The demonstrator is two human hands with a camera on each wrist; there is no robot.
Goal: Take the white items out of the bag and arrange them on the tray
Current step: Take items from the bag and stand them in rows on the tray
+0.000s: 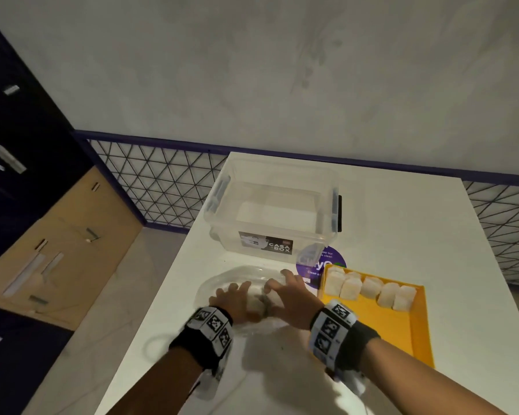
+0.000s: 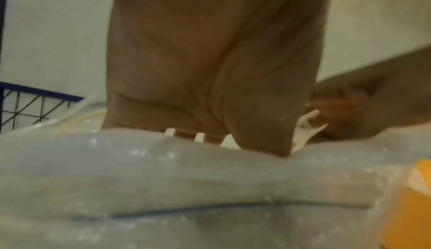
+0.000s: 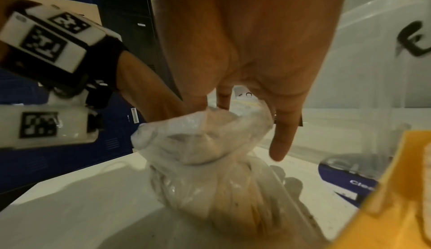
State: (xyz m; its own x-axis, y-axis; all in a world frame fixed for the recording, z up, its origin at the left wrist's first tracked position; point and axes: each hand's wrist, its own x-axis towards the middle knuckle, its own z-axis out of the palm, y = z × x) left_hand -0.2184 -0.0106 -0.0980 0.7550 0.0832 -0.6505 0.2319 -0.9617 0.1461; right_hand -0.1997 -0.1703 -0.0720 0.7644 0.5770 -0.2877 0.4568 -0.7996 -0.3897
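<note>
A clear plastic bag (image 1: 252, 272) with white items (image 1: 256, 298) inside lies on the white table, left of the yellow tray (image 1: 381, 327). Several white items (image 1: 372, 287) stand in a row along the tray's far side. My left hand (image 1: 232, 290) lies over the bag with straight, spread fingers and presses on it; the left wrist view shows the palm (image 2: 205, 105) above the bag (image 2: 186, 179). My right hand (image 1: 282, 283) pinches the bunched plastic of the bag (image 3: 210, 179) at its top, little finger (image 3: 282, 138) sticking out.
A clear, lidless storage box (image 1: 273, 211) stands just behind the bag. A round purple sticker (image 1: 321, 265) lies between the box and the tray. The table's left edge (image 1: 162, 295) drops to the floor, with lockers (image 1: 27, 145) beyond. A wire grid fence runs along the wall.
</note>
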